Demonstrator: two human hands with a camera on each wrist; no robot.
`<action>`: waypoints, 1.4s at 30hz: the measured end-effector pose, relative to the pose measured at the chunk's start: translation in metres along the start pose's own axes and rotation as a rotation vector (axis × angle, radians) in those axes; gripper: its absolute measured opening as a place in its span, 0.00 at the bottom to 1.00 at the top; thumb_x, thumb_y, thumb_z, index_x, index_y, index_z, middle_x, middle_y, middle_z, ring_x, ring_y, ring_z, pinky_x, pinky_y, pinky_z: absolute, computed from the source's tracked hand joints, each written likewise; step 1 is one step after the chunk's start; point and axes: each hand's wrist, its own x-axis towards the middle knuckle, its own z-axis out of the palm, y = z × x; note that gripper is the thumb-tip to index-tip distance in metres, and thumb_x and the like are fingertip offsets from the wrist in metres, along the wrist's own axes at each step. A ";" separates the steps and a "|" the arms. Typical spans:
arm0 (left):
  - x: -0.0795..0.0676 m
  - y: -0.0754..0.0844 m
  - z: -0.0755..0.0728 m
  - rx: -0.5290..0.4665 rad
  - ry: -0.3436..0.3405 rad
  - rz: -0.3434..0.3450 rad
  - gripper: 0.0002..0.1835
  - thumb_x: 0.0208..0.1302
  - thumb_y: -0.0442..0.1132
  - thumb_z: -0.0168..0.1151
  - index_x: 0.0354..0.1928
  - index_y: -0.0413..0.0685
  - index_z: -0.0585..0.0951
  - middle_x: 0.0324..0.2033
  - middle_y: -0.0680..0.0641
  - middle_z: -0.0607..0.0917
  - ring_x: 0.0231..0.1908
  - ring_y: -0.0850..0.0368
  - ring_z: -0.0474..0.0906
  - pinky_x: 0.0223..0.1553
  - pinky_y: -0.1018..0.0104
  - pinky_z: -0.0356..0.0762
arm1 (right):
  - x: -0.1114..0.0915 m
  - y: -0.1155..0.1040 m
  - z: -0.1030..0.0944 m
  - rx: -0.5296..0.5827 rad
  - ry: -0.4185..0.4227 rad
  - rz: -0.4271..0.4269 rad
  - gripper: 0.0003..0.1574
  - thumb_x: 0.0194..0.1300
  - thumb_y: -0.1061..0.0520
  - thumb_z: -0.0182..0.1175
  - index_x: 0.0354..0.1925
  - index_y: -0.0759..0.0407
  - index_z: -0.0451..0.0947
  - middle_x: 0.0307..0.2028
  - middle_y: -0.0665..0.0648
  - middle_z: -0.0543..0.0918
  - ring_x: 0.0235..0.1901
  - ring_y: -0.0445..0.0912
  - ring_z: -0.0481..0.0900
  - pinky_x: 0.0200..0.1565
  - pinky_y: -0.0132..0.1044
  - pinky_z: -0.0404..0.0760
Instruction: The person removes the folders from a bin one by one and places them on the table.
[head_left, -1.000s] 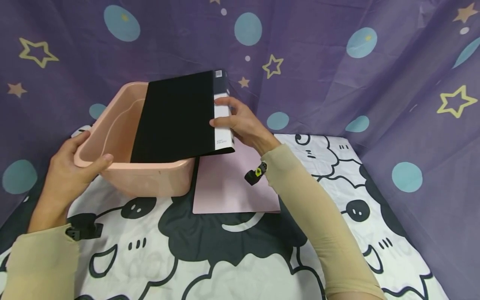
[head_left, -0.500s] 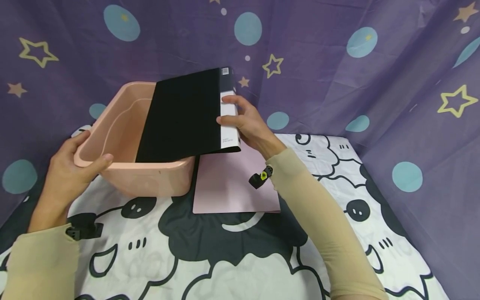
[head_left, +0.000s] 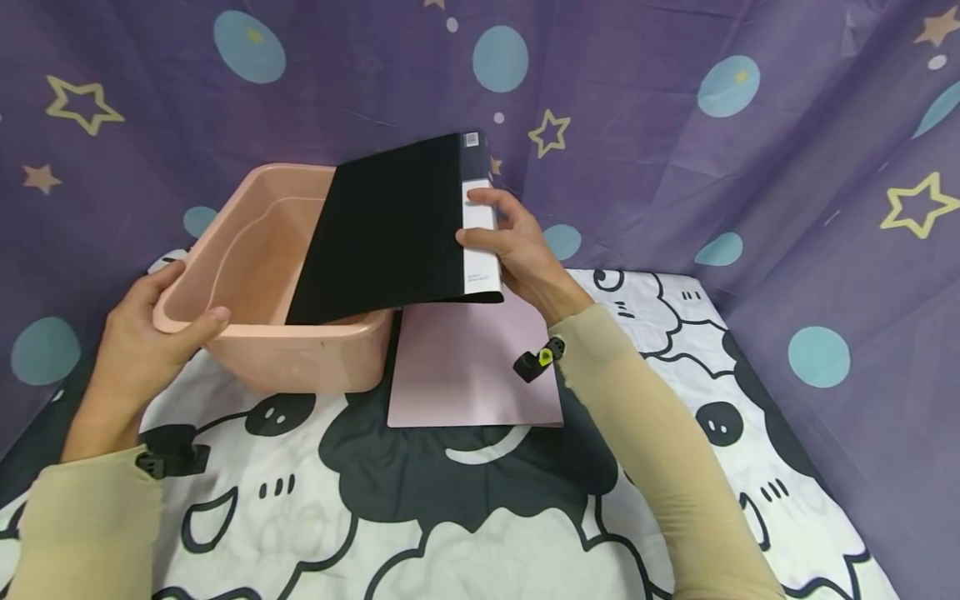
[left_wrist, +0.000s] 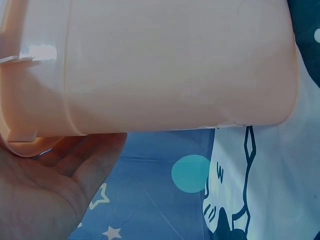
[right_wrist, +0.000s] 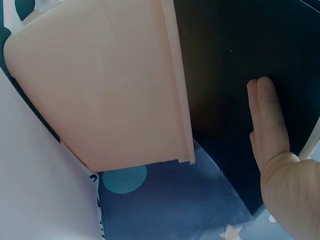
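A black file folder [head_left: 390, 233] with a white label on its spine lies tilted across the right part of a pink plastic bin [head_left: 300, 358]. My right hand [head_left: 517, 246] grips the folder by its spine, thumb on the upper face. In the right wrist view, fingers [right_wrist: 270, 115] lie along the folder's underside [right_wrist: 225, 65]. At the bin's left front corner, my left hand [head_left: 142, 333] holds the rim, thumb over the edge. The left wrist view shows the left hand [left_wrist: 55, 185] against the bin's rim beside its outer wall [left_wrist: 175, 65].
A flat pale pink folder or board [head_left: 472, 375] lies right of the bin, with a dark edge showing beneath it. The surface is a white and black cartoon-print cloth [head_left: 487, 550]. A purple curtain [head_left: 622, 192] with stars and dots hangs behind and on the sides.
My right hand has drawn the black folder to the right and slightly up, uncovering more of the bin's inside. The left hand keeps its hold on the rim.
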 end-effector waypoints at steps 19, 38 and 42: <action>0.000 0.000 0.000 0.007 0.009 0.006 0.46 0.57 0.47 0.68 0.74 0.63 0.54 0.70 0.43 0.60 0.61 0.43 0.62 0.59 0.64 0.66 | -0.018 -0.011 -0.021 0.074 0.019 -0.021 0.34 0.55 0.76 0.59 0.58 0.54 0.68 0.44 0.63 0.78 0.33 0.53 0.82 0.32 0.44 0.83; -0.001 0.000 -0.001 0.002 0.037 0.047 0.45 0.57 0.45 0.69 0.73 0.61 0.57 0.69 0.43 0.63 0.59 0.50 0.65 0.50 0.77 0.65 | -0.041 -0.021 -0.045 0.069 0.045 -0.047 0.33 0.57 0.75 0.59 0.58 0.53 0.69 0.43 0.63 0.79 0.33 0.54 0.84 0.32 0.46 0.83; -0.001 0.000 -0.001 0.002 0.030 0.039 0.45 0.57 0.45 0.69 0.74 0.61 0.57 0.69 0.44 0.62 0.59 0.50 0.64 0.51 0.76 0.65 | -0.046 -0.022 -0.047 0.073 0.047 -0.056 0.33 0.56 0.75 0.60 0.58 0.53 0.69 0.43 0.63 0.79 0.33 0.53 0.84 0.32 0.45 0.83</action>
